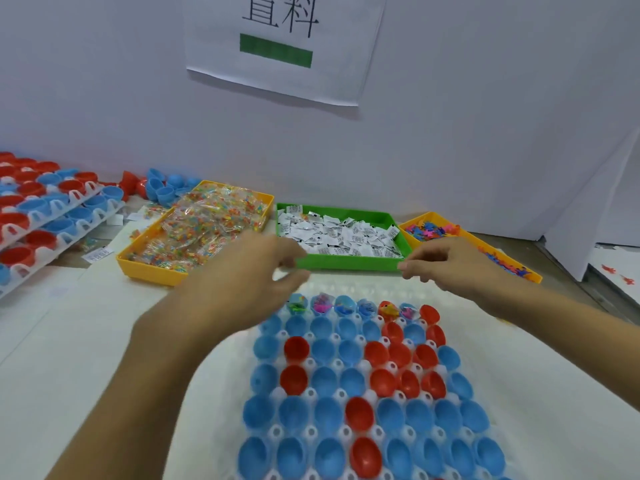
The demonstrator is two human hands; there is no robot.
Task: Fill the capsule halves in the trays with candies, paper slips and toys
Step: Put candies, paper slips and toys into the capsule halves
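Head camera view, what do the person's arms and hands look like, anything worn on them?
Both forearms are bare as far as the frame shows: no sleeves, gloves, watch or bracelet. The left hand and right hand show no rings that I can make out, though the left one is motion-blurred.

A white tray (349, 434) of open blue and red capsule halves (327, 351) lies nearest; only its far row holds fillings. Behind sit a yellow bin of candies (204, 226), a green bin of paper slips (343, 233) and a yellow bin of toys (433, 230)
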